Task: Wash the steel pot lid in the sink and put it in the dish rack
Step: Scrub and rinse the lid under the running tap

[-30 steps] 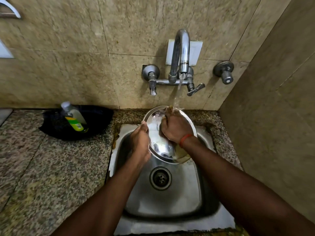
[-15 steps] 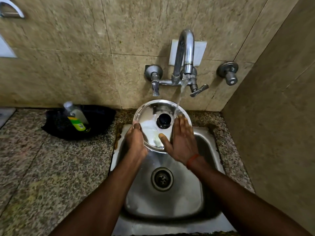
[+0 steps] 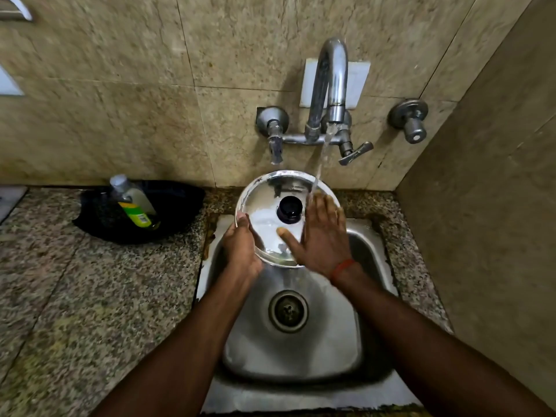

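A: Down at the stainless sink [image 3: 301, 359]: 2 hands on the steel pot lid [image 3: 261, 206]. Gripping its left rim with the left hand [image 3: 242, 251], with the thumb on top of the edge and the fingers hidden underneath.
B: And laying the right hand [image 3: 323, 240] flat across the lid's right side, fingers straight and spread, grasping nothing. Wearing a red thread band [image 3: 343, 266] on that wrist.
A: Holding the lid up over the back of the basin, well clear of the bottom, tilted toward the camera, black knob [image 3: 289, 209] side up.
B: Right under the curved faucet [image 3: 331, 82], too. Catching a thin water stream [image 3: 324, 155] on those right fingertips and the lid's far rim.
A: Lower down, in the basin floor, the round drain [image 3: 288, 310].
B: Off to the left, on the speckled granite counter [image 3: 90, 296], a black tray [image 3: 177, 206] against the tiled wall, cradling a dish-soap bottle [image 3: 134, 203] leaning at a tilt.
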